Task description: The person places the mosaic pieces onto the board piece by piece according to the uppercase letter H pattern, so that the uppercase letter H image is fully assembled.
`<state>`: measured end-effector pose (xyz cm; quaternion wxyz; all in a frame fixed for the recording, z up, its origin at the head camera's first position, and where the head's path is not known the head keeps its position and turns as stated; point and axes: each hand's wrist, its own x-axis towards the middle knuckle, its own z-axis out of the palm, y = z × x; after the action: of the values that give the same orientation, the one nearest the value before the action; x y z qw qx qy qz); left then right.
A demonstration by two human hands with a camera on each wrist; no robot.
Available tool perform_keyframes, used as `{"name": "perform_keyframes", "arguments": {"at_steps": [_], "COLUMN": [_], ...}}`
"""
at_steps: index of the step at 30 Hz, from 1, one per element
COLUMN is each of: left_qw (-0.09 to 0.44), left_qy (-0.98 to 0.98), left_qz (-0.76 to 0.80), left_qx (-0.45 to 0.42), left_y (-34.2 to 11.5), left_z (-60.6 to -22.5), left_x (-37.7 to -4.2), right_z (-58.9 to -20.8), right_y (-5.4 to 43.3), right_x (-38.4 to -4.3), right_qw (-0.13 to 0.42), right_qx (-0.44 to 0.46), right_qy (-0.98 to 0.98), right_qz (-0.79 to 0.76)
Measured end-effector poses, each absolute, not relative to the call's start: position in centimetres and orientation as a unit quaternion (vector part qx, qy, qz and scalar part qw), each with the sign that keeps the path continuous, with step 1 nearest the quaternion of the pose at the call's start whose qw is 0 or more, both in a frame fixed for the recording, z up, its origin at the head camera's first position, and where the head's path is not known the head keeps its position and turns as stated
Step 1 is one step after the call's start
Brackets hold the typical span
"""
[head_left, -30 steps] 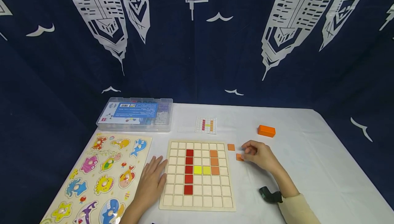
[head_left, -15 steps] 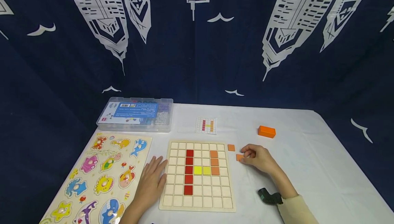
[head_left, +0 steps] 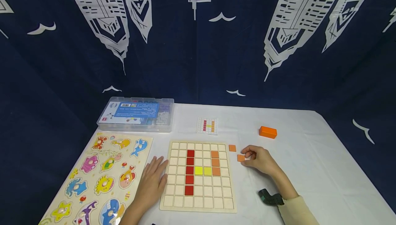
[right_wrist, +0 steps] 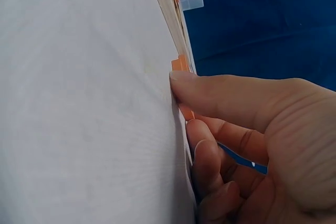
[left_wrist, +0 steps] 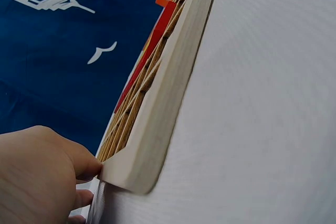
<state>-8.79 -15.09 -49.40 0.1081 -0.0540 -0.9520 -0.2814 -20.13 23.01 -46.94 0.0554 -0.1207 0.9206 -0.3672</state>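
Observation:
A wooden grid board (head_left: 198, 209) lies on the white table, with a column of red tiles (head_left: 189, 170), two yellow tiles (head_left: 203, 170) and a column of orange tiles (head_left: 215, 163) in its cells. My left hand (head_left: 151, 182) rests at the board's left edge with fingers extended; its thumb (left_wrist: 86, 163) touches the rim. To the right of the board, my right hand (head_left: 260, 159) pinches a loose orange tile (head_left: 240, 158) between thumb and finger, down at the tabletop. Another orange tile (head_left: 232, 148) lies beside the board's upper right corner.
Behind the board lies a small pattern card (head_left: 207, 126). An orange block (head_left: 267, 132) stands at the back right. A clear plastic case (head_left: 136, 114) is at the back left, and an animal puzzle board (head_left: 119, 161) lies left of my left hand.
My right hand has shifted slightly left and down, its fingers closing in on the loose orange tile. The left hand and the board have stayed in place.

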Motion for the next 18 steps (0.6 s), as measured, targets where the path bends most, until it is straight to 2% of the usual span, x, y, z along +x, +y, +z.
{"name": "perform_keyframes", "arguments": {"at_steps": [11, 18], "left_qw": [0.111, 0.112], "left_qy": [-0.951, -0.950], "left_qz": [-0.282, -0.286], "left_qx": [-0.056, -0.055], "left_y": [-15.15, -15.08], "left_z": [-49.51, -49.50], "left_x": [-8.84, -8.81], "right_z": [-46.79, -46.37], "right_y": [23.08, 22.93], "right_x": [-20.00, -19.79], "right_qw": [0.046, 0.049], "right_qx": [-0.144, -0.128], "right_qy": [0.921, 0.921], "right_qz": [-0.359, -0.365]}}
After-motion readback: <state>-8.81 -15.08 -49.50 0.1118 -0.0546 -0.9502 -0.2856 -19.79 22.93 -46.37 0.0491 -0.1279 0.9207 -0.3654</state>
